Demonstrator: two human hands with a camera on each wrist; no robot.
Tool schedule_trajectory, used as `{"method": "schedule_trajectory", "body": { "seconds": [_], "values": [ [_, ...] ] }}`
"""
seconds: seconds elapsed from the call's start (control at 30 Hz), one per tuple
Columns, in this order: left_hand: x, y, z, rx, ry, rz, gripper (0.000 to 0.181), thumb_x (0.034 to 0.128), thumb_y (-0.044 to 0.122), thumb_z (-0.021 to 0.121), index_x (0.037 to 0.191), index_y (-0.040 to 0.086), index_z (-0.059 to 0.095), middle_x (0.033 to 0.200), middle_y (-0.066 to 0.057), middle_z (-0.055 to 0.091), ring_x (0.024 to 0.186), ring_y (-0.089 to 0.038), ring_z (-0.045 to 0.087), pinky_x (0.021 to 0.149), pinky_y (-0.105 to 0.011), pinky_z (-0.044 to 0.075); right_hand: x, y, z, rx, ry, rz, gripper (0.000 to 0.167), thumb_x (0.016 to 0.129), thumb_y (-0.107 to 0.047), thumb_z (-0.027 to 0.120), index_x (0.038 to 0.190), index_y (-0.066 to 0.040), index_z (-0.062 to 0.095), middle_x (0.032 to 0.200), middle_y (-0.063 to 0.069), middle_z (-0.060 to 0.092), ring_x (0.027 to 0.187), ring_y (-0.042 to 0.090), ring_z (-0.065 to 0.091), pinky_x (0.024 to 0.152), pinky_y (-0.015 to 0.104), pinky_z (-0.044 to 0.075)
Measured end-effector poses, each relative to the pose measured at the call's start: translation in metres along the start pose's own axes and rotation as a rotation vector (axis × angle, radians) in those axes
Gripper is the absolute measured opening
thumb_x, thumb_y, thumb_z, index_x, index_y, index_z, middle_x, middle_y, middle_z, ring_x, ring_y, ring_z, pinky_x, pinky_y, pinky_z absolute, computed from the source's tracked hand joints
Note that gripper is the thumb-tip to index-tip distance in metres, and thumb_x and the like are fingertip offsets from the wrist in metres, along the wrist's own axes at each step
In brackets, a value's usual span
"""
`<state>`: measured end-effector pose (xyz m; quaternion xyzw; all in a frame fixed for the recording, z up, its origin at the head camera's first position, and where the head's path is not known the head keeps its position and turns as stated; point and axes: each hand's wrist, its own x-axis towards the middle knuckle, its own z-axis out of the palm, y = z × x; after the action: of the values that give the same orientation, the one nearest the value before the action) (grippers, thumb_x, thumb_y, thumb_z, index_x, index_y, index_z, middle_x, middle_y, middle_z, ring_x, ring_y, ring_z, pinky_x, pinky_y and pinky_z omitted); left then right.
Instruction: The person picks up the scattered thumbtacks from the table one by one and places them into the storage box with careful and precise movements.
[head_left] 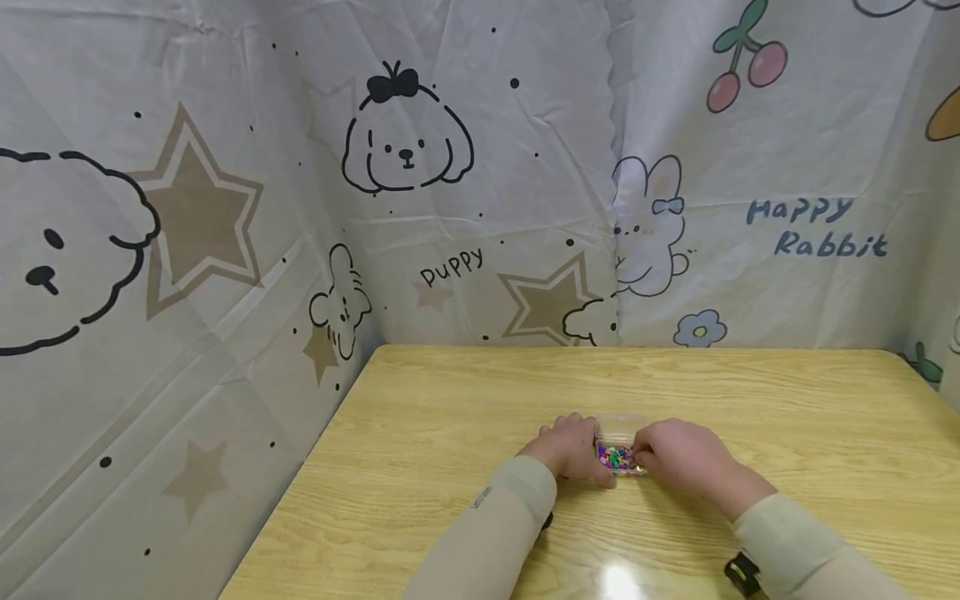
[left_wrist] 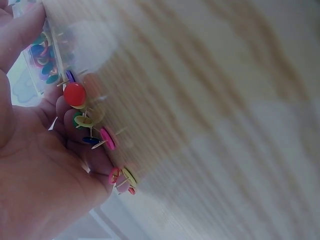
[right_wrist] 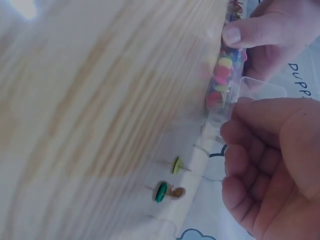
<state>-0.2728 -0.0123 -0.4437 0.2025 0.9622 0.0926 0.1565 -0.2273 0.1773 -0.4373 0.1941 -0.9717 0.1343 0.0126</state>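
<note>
A small clear plastic box (head_left: 617, 457), its clear lid (head_left: 621, 426) raised at the back, holds many colourful thumbtacks (right_wrist: 223, 72). My left hand (head_left: 573, 448) grips the box at its left side, thumb at the front and fingers behind. My right hand (head_left: 686, 454) is at the box's right side, fingers curled and thumb and forefinger close together at the rim (right_wrist: 235, 102); whether they pinch a tack is hidden. Loose thumbtacks, including a red one (left_wrist: 75, 94) and a pink one (left_wrist: 108, 139), lie beside my left hand.
A green thumbtack (right_wrist: 161, 192) and a yellow one (right_wrist: 177, 165) lie on the wooden table (head_left: 450, 400) near my right hand. A printed curtain (head_left: 480, 183) hangs behind the table and along its left side.
</note>
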Motion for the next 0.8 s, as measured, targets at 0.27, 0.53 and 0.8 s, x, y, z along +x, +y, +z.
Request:
{"method": "schedule_trajectory", "body": {
  "seconds": [0.27,0.53,0.8],
  "values": [
    [-0.001,0.0,-0.001,0.009,0.011,0.009,0.049,0.0746,0.055,0.085,0.099,0.025,0.055,0.095,0.007,0.049,0.087,-0.014,0.046,0.081,-0.035,0.038,-0.005,0.007,-0.006,0.008,0.019,0.001,0.005,0.093,-0.018,0.072,0.089,-0.021,0.074,0.087,-0.01,0.069,0.077,0.011,0.064,0.071,0.042,0.055],
    [-0.001,-0.001,-0.001,0.01,0.004,0.004,0.051,0.0748,0.056,0.085,0.103,0.025,0.056,0.097,0.007,0.049,0.089,-0.014,0.045,0.084,-0.036,0.039,-0.008,0.02,-0.011,-0.003,0.028,-0.005,0.006,0.094,-0.017,0.07,0.091,-0.02,0.073,0.089,-0.007,0.069,0.076,0.011,0.061,0.069,0.043,0.054],
    [-0.003,0.001,-0.002,0.014,-0.006,-0.009,0.053,0.0754,0.057,0.084,0.109,0.026,0.057,0.1,0.007,0.05,0.092,-0.014,0.046,0.086,-0.036,0.04,-0.015,0.026,-0.018,-0.01,-0.004,0.039,0.006,0.094,-0.015,0.068,0.091,-0.018,0.073,0.089,-0.007,0.068,0.077,0.012,0.061,0.071,0.044,0.054]
  ]
}}
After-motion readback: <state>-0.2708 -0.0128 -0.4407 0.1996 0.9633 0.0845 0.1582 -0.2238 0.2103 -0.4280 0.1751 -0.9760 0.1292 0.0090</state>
